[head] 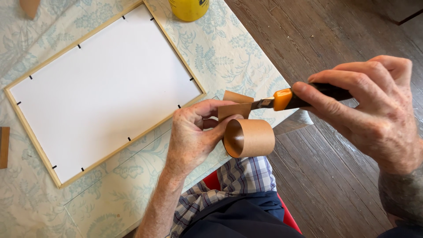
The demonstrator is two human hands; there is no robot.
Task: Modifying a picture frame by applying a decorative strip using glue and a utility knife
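Gripping a roll of brown paper tape (249, 138) at centre frame, the left hand (194, 136) pinches its loose end while the right hand (374, 110) closes around a utility knife (291, 99). Tape looks light, thin, easily torn; best held by the roll's stiff sides.

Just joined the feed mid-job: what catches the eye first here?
The centre: the left hand grips a roll of brown paper tape, its pulled-up end against the blade of an orange-and-black utility knife in the right hand. At left a wooden picture frame lies back-up on the floral tablecloth.
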